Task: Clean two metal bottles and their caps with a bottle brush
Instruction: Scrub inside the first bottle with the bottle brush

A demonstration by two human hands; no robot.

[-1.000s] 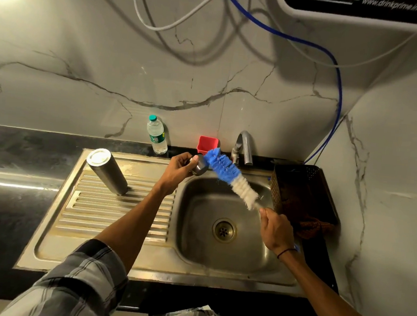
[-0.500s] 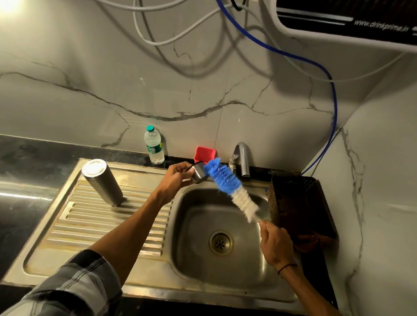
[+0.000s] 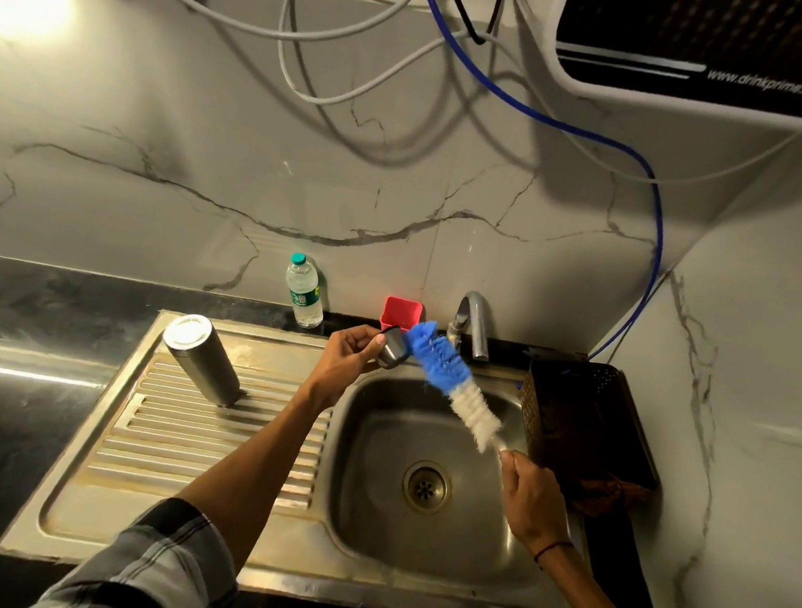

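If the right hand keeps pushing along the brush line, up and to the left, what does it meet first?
The right hand would drive the bottle brush harder against the metal cap held in the left hand. Depth is hard to judge; the red container sits just behind.

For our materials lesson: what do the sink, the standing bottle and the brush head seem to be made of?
Sink: probably stainless steel, brushed and dull, with soft reflections.
Standing bottle: likely metal, satin grey with a shiny end.
Brush head: seemingly synthetic bristles, blue then white, fuzzy outline.

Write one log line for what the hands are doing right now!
left hand: holds cap | right hand: grips bottle brush | brush tip: at cap, above sink | metal bottle: on drainboard
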